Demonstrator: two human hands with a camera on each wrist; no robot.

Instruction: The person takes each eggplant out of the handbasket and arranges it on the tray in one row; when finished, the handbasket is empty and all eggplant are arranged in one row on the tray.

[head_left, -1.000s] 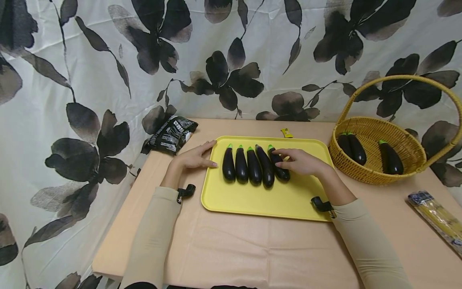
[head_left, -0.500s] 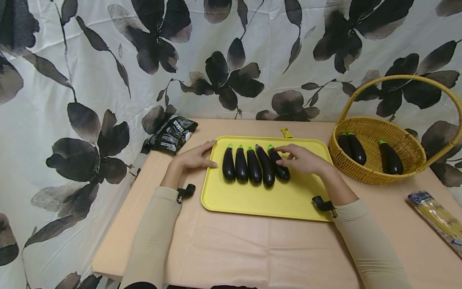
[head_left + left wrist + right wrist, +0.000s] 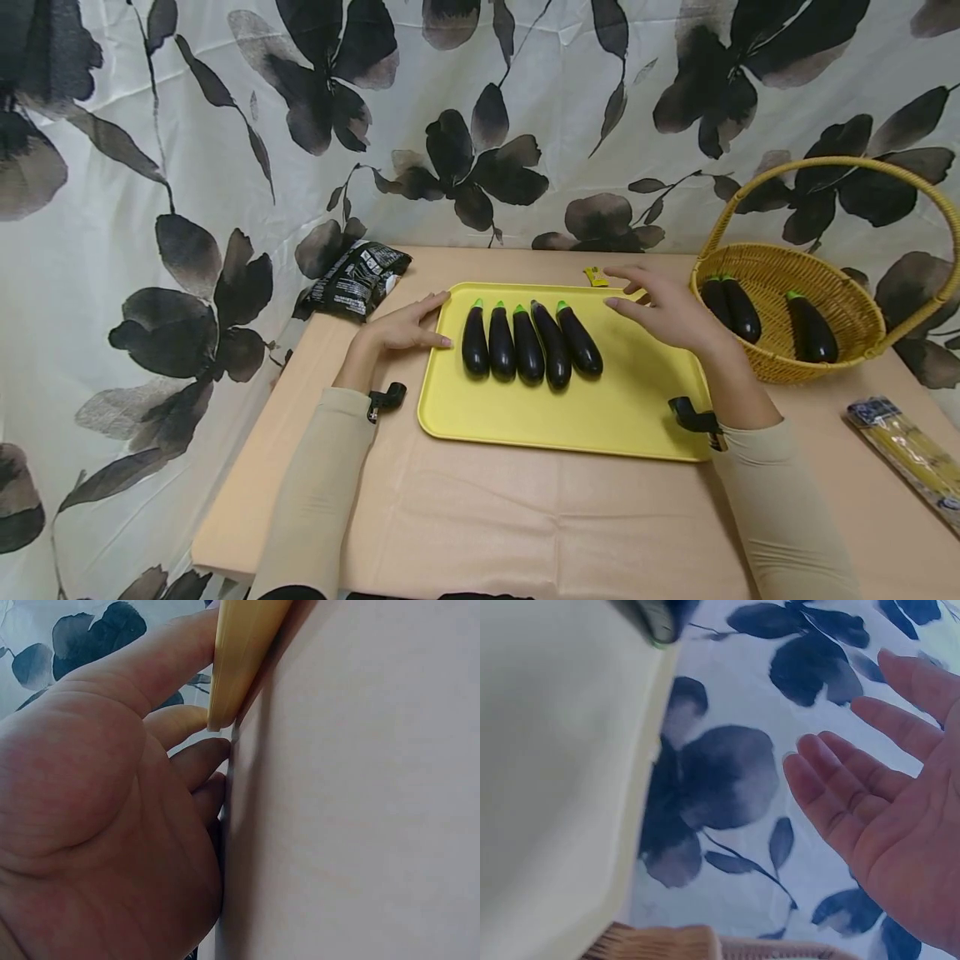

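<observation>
Several dark purple eggplants [image 3: 528, 346] with green stem ends lie side by side on a yellow tray [image 3: 510, 417]. My left hand [image 3: 405, 327] touches the tray's left edge, fingers extended; the left wrist view shows the thumb and a finger against the tray's rim [image 3: 244, 660]. Over the tray's back right part hovers my right hand [image 3: 663, 308], fingers loosely spread and holding nothing. The right wrist view shows its palm [image 3: 900, 847] bare and apart from the tray. To its right stands a wicker basket [image 3: 750, 362] with 3 eggplants [image 3: 812, 329] inside.
A black crinkled packet [image 3: 356, 279] sits at the table's back left. Behind the tray lies a small yellow wrapper [image 3: 596, 276]. A long clear package [image 3: 903, 458] rests at the right. The basket's tall handle [image 3: 847, 160] arches up. A floral curtain [image 3: 465, 75] hangs behind.
My right hand has let go of the rightmost eggplant on the tray and moved right and back, away from it. The left hand has stayed at the tray's edge.
</observation>
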